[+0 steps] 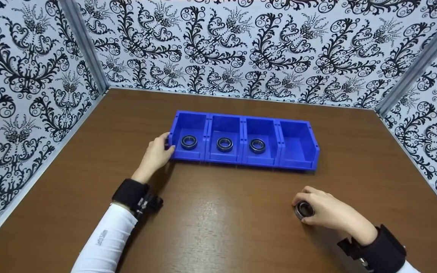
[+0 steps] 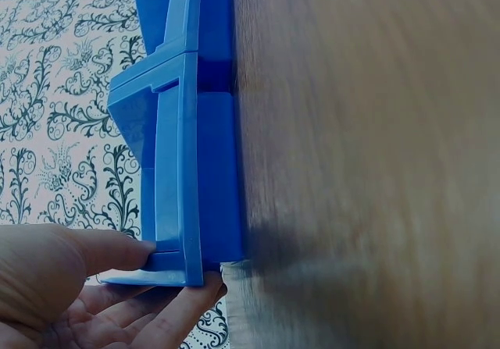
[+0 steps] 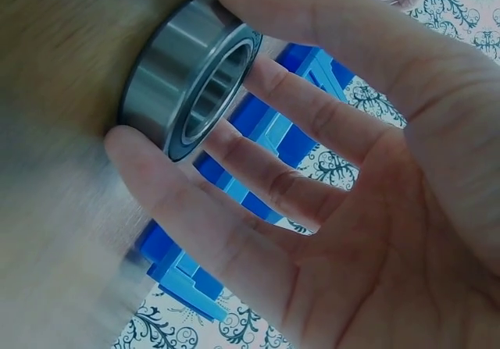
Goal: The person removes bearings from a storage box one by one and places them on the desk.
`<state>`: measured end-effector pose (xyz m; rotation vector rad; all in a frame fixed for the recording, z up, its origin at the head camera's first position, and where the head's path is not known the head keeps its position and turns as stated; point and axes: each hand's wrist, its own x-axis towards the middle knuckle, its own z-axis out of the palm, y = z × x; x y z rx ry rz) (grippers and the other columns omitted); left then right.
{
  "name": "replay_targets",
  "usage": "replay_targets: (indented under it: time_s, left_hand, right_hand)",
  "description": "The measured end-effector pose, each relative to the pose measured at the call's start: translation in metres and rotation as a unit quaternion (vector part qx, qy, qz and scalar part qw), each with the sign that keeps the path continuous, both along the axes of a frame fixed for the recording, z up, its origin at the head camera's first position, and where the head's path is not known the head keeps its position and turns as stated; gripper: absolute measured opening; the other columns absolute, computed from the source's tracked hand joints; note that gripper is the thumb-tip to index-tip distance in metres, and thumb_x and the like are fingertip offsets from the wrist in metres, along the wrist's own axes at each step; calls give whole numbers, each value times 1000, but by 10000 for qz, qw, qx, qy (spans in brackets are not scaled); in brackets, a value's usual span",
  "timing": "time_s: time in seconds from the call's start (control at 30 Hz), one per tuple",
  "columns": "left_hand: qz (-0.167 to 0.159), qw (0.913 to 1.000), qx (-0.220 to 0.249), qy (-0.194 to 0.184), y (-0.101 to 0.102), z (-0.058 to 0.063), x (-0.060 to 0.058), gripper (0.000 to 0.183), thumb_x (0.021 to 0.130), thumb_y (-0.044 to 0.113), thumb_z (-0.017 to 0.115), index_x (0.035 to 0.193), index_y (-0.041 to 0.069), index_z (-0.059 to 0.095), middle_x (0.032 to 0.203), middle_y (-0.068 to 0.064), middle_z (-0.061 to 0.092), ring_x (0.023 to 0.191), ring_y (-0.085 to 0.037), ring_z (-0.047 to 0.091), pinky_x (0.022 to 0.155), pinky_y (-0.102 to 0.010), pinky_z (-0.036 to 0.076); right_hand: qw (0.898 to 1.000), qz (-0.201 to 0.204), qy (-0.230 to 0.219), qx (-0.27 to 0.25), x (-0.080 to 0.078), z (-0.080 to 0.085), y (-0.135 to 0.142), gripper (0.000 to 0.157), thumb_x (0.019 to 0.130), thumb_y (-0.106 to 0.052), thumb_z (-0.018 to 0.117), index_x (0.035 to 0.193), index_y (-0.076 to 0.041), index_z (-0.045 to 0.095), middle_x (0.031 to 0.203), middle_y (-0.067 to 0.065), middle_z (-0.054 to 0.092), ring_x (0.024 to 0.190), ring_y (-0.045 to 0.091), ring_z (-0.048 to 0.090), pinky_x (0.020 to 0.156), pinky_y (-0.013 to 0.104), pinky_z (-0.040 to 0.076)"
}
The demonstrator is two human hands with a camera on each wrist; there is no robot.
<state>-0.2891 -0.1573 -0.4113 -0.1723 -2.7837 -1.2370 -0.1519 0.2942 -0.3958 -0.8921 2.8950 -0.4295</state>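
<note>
A blue row of joined bins [image 1: 222, 161] lies across the table. My left hand [image 1: 156, 153] grips its left end; in the left wrist view the thumb presses the inside of the end wall and the fingers [image 2: 183, 306] lie outside it. To the front right, my right hand [image 1: 330, 208] pinches a metal ball bearing [image 3: 160, 76] between thumb and fingertips, on edge close to the tabletop. From the left, the first compartment has a bearing [image 1: 189, 147] lying flat, the second another bearing [image 1: 225, 149], the third one more bearing [image 1: 257, 151].
The brown wooden table [image 1: 203, 220] is bounded by patterned wall panels [image 1: 222, 49] behind and at both sides. Grey metal posts [image 1: 85, 45] stand at the back corners. Black straps [image 1: 131, 193] with small cameras sit on both wrists.
</note>
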Motion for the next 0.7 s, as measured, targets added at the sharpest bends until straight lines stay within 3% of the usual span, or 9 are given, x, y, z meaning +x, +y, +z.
replay_targets:
  time_s: [0.7]
  left_hand:
    - [35,10000,-44,53,1,-1,0,49,98,1,57,145,-12,48,139,-35,59,133,-46,58,115,-55,46]
  right_hand:
    - [9998,-32,-174,-49,2,-1,3,38,75,-13,88,109,-15,72,104,2,66,89,18,66,73,30,55]
